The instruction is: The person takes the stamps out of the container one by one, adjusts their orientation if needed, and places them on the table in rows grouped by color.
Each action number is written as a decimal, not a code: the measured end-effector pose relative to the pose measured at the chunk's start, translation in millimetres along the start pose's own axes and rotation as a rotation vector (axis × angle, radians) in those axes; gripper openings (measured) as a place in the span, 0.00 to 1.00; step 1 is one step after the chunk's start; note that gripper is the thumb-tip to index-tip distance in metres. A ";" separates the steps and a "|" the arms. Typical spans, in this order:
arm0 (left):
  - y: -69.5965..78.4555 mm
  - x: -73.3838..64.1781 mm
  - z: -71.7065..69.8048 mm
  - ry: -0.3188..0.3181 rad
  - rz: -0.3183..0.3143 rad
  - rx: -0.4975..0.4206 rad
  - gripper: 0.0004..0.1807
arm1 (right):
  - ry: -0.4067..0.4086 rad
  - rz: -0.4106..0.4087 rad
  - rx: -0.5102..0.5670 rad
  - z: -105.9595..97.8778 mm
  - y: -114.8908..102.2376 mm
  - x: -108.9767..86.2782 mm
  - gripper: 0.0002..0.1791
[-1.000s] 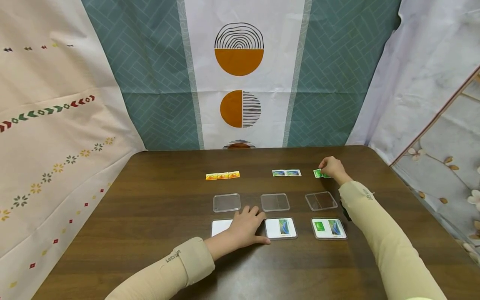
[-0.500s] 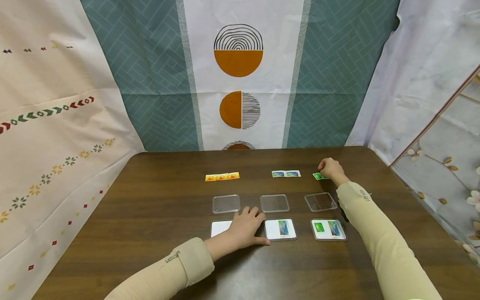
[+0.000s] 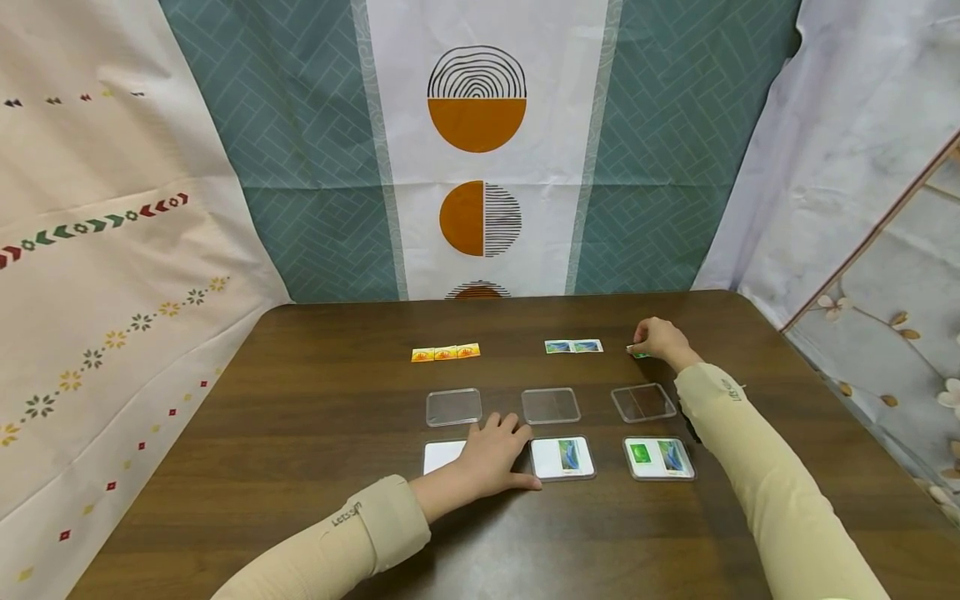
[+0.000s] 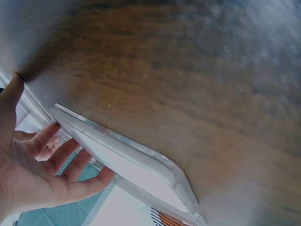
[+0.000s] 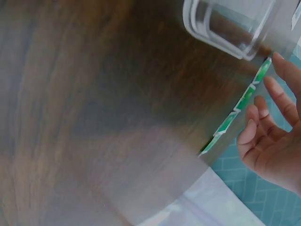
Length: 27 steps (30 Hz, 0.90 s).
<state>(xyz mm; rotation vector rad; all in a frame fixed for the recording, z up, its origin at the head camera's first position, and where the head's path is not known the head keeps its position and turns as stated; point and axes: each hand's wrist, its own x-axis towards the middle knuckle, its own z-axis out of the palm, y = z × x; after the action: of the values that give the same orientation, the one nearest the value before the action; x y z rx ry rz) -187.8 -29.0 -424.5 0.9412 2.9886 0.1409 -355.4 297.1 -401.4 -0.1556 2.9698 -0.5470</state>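
Note:
In the head view my right hand (image 3: 663, 342) is at the far right of the table, its thumb and forefinger at the end of a row of small green cards (image 5: 244, 97). It pinches the end green card (image 3: 639, 355), whose white edge shows at the fingertips. My left hand (image 3: 491, 457) rests with spread fingers between a clear case with a white insert (image 3: 441, 455) and a second case (image 3: 549, 459) bearing one blue-green picture. In the left wrist view its fingertips touch the white-filled case (image 4: 127, 160). The hand covers part of that case.
A third case (image 3: 649, 469) at the right holds a green piece and a blue-green picture. Behind stand three clear lids (image 3: 453, 407). Farther back lie orange cards (image 3: 446, 353) and two blue-green cards (image 3: 573, 346). A patterned curtain (image 3: 480, 167) hangs beyond the wooden table (image 3: 337, 400).
My right fingertips have moved slightly left and down onto the end green card, which now shows a white edge and less green. My left hand stays in place.

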 end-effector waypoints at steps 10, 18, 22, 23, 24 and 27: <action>-0.7 0.4 1.0 0.004 -0.006 -0.001 0.36 | 0.020 0.123 -0.032 5.0 -7.4 1.8 0.13; 1.3 1.9 1.8 0.010 -0.003 0.003 0.35 | 0.092 0.076 0.006 -0.1 -5.7 0.6 0.19; 1.5 1.1 1.0 0.007 -0.005 -0.001 0.35 | 0.120 0.029 0.036 -9.3 -13.0 -4.8 0.17; 1.4 0.7 0.5 0.004 -0.006 -0.002 0.35 | 0.127 0.022 0.038 -10.6 -13.7 -5.5 0.16; 1.3 0.4 0.1 0.002 -0.008 -0.002 0.35 | 0.131 0.016 0.039 -11.4 -14.1 -6.1 0.16; 0.9 -0.5 -0.4 -0.002 -0.008 -0.004 0.35 | 0.130 0.009 0.041 -12.3 -14.5 -9.7 0.15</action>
<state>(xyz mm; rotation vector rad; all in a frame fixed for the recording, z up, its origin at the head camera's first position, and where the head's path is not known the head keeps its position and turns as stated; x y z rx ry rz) -186.9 -28.6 -424.0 0.9277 2.9890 0.1455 -346.3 289.1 -383.8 -0.1067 3.0804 -0.6396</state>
